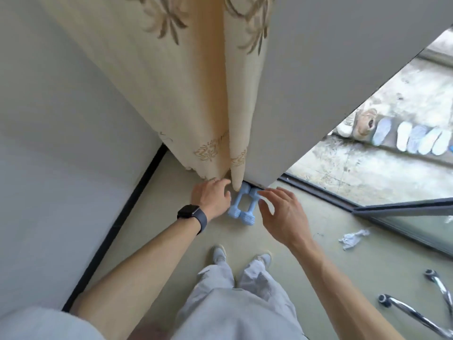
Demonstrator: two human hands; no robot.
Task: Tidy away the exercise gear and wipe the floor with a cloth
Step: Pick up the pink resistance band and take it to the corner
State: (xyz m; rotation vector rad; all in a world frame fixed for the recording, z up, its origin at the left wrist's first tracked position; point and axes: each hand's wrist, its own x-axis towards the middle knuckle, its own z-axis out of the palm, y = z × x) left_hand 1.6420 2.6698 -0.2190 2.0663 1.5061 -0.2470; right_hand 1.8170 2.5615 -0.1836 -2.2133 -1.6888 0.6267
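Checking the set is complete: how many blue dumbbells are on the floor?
2, side by side at the foot of the curtain: left dumbbell by the left hand, right dumbbell by the right hand. The curtain could hide others.

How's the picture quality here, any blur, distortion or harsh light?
Head view: wide-angle lens bows the walls and baseboard; daylight is soft and even, with no hard shadows; the dumbbells and right hand look slightly soft.

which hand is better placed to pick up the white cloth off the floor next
Right, probably. The white cloth lies on the floor on the person's right side, and the right hand is open and on that side of the dumbbells; the left hand is by the curtain.
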